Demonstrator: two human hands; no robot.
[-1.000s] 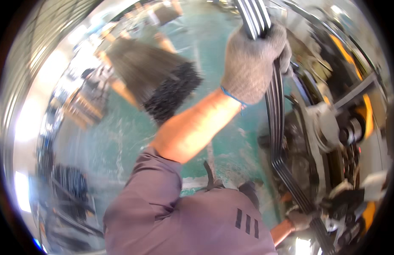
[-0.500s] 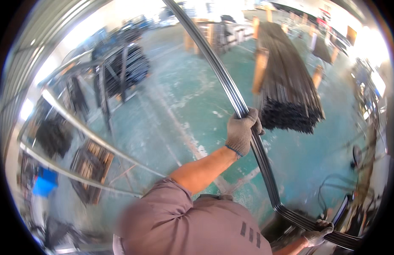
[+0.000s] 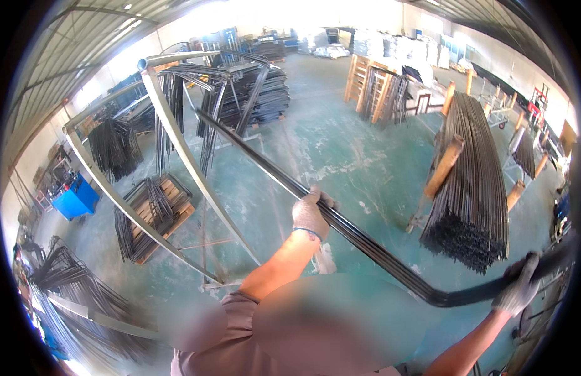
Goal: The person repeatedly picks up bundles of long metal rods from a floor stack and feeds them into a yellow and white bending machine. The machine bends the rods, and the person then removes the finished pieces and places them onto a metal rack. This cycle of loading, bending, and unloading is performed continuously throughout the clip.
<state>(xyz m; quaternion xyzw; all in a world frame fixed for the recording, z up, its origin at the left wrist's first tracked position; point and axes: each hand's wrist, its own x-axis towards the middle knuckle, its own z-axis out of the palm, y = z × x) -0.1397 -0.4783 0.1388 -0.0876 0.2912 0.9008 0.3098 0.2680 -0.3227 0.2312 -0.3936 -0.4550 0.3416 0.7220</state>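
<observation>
Rods (image 3: 365, 241), bent and clamped in both gloved grips, left hand (image 3: 310, 214) and right hand (image 3: 519, 283), could snag the rack (image 3: 177, 147) at 10 o'clock.

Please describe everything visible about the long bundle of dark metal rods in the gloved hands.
The long bundle of dark metal rods looks like thin steel bars held tightly side by side. It runs from the upper left down to a bend at lower right. The left hand grips its middle and the right hand its bent end, above the green floor.

Bright daylight, far-end glare, fisheye-bent edges, blurred foreground
</observation>
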